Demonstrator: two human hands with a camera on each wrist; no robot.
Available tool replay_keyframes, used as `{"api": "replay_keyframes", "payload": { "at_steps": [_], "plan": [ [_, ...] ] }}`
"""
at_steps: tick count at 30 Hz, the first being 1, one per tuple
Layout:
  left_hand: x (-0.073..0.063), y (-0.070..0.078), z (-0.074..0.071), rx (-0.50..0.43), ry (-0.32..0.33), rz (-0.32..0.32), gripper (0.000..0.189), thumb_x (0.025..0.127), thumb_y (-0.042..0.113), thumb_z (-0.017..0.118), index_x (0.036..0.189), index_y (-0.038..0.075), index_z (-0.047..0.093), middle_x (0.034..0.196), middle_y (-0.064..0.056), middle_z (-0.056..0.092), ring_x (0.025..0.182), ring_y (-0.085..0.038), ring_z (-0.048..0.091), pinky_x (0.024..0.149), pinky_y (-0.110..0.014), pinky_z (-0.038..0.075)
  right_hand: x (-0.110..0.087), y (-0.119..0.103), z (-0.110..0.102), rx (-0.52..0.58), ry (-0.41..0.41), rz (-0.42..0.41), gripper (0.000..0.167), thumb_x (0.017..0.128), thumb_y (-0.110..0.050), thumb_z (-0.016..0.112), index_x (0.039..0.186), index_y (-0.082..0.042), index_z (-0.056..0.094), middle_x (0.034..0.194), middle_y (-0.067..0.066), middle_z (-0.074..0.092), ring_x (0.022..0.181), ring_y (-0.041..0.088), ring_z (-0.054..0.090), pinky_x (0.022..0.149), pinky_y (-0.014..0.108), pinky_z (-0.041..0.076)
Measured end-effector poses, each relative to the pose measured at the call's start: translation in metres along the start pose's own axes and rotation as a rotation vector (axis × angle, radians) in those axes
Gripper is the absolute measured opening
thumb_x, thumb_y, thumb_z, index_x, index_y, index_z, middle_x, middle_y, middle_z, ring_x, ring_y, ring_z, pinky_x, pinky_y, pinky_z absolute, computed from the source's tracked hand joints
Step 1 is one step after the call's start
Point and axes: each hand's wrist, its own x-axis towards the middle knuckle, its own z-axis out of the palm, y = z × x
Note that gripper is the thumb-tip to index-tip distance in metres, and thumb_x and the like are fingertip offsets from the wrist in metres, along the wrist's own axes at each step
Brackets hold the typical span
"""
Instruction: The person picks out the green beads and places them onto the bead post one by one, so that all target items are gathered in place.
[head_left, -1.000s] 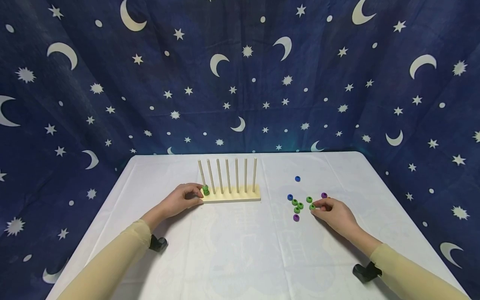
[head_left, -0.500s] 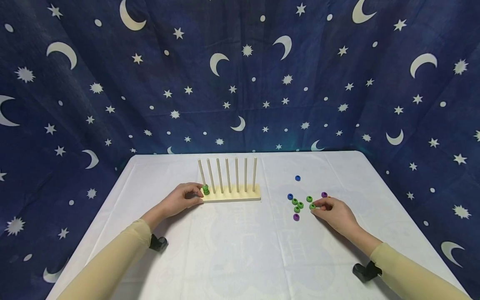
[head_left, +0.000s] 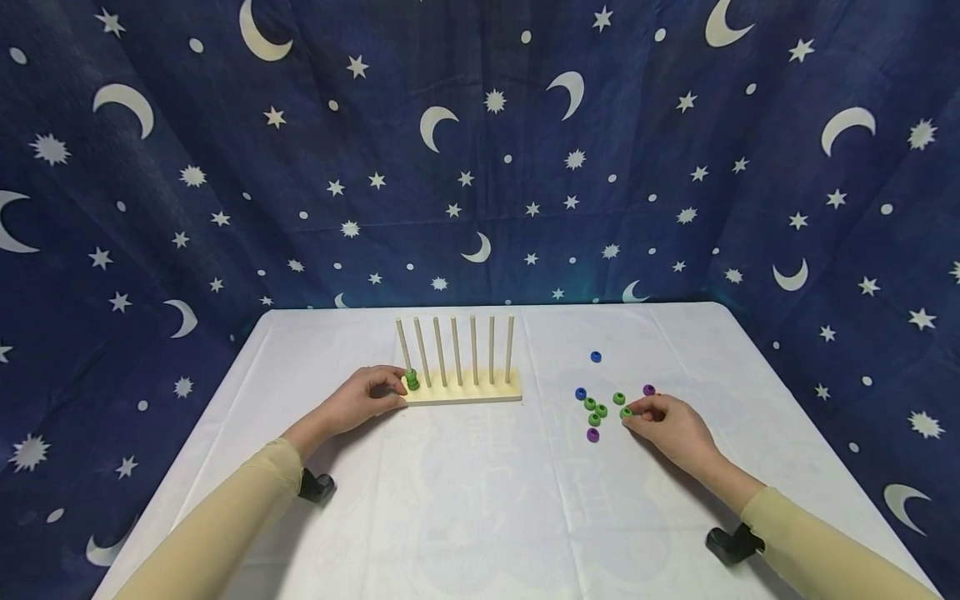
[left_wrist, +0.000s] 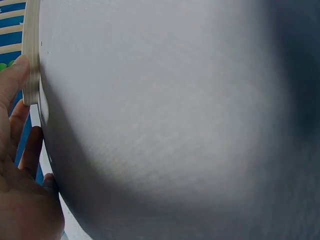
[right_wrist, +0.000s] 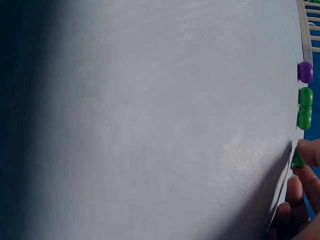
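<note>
A pale wooden peg rack (head_left: 459, 397) with a row of upright dowels stands on the white table. Green beads (head_left: 412, 381) sit at the foot of its leftmost dowel. My left hand (head_left: 358, 401) holds the rack's left end; in the left wrist view the thumb (left_wrist: 16, 77) lies against the front of the base. On the right side, my right hand (head_left: 672, 427) pinches a green bead (head_left: 626, 413) between thumb and fingers at table level. The right wrist view shows that same bead (right_wrist: 298, 159) between the fingertips, partly hidden.
Left of the right hand lie several loose green beads (head_left: 602, 411), a purple bead (head_left: 593, 435) and a blue bead (head_left: 581, 393). Another blue bead (head_left: 596, 357) is farther back; a second purple bead (head_left: 648, 390) lies just behind the right fingers. A dark star-and-moon cloth (head_left: 495, 208) hangs behind the table.
</note>
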Motion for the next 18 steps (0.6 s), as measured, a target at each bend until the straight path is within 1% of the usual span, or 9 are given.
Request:
{"api": "replay_keyframes", "payload": {
  "at_steps": [4, 9, 14, 18],
  "plan": [
    [0.000, 0.001, 0.000, -0.006, -0.001, -0.004, 0.008, 0.092, 0.014, 0.078, 0.096, 0.016, 0.071, 0.142, -0.014, 0.059, 0.141, -0.036, 0.045, 0.120, -0.056, 0.024, 0.000, -0.004, -0.004, -0.034, 0.018, -0.023, 0.025, 0.089, -0.026, 0.081, 0.104, -0.006, 0.076, 0.087, 0.003, 0.060, 0.081, 0.022, 0.053, 0.067, 0.031, 0.045],
    [0.000, 0.001, 0.000, -0.012, -0.005, -0.004, 0.008, 0.093, 0.014, 0.078, 0.096, 0.017, 0.071, 0.143, -0.013, 0.058, 0.141, -0.036, 0.044, 0.121, -0.056, 0.023, 0.004, -0.015, -0.014, -0.046, 0.045, -0.104, 0.021, 0.088, -0.024, 0.081, 0.102, -0.009, 0.077, 0.089, 0.003, 0.061, 0.080, 0.020, 0.052, 0.066, 0.033, 0.045],
    [-0.001, 0.000, 0.000, -0.008, -0.005, 0.002, 0.008, 0.093, 0.015, 0.078, 0.097, 0.016, 0.071, 0.143, -0.014, 0.058, 0.141, -0.037, 0.044, 0.121, -0.058, 0.022, 0.010, -0.030, -0.025, -0.060, 0.069, -0.154, 0.019, 0.089, -0.025, 0.080, 0.103, -0.012, 0.077, 0.093, 0.003, 0.061, 0.084, 0.020, 0.051, 0.068, 0.035, 0.044],
    [-0.001, -0.001, -0.001, -0.004, -0.005, 0.009, 0.008, 0.093, 0.015, 0.078, 0.097, 0.016, 0.072, 0.142, -0.014, 0.058, 0.141, -0.037, 0.044, 0.120, -0.058, 0.023, 0.018, -0.041, -0.033, -0.052, 0.093, -0.195, 0.016, 0.091, -0.025, 0.079, 0.102, -0.014, 0.077, 0.095, 0.003, 0.063, 0.087, 0.022, 0.051, 0.072, 0.038, 0.043]
  ]
}}
